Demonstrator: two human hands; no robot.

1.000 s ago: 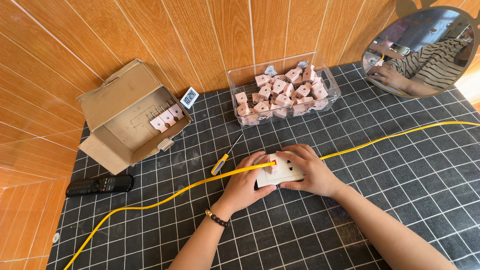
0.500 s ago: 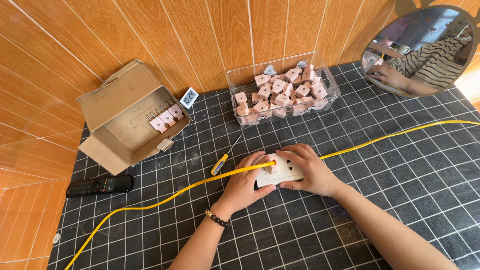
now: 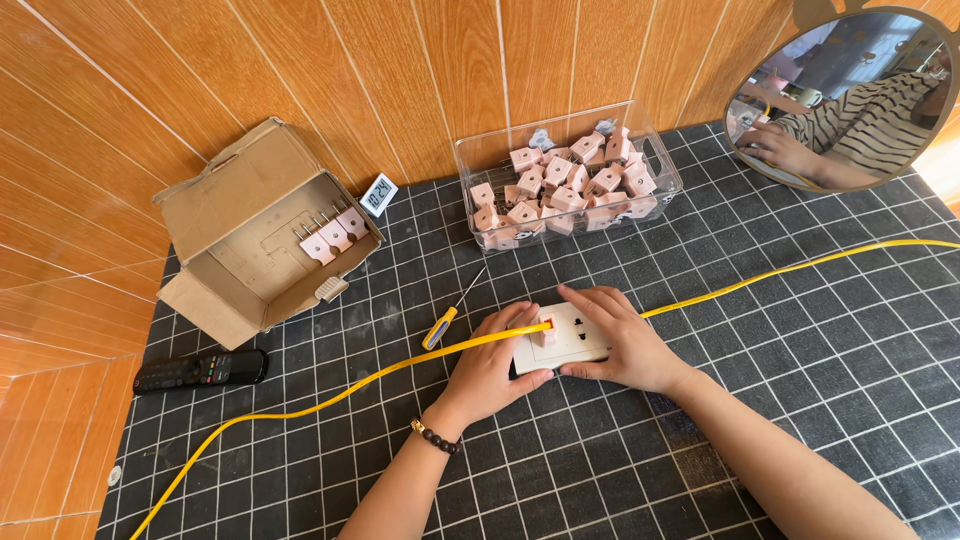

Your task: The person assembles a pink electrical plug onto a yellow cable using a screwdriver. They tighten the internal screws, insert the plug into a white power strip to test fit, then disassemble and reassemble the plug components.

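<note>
Just below the frame's centre, the left hand [image 3: 493,367] and right hand [image 3: 618,340] clasp a white rectangular plastic socket plate [image 3: 572,337] lying left-to-right, a small pink plug [image 3: 545,331] seemingly seated nearer the left fingers

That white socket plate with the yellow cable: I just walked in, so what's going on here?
A person has both hands on a white socket plate lying on the gridded mat. The left hand pinches a pink plug at its face, beside the yellow cable; the right hand steadies the plate. More pink plugs fill a clear bin.
</note>
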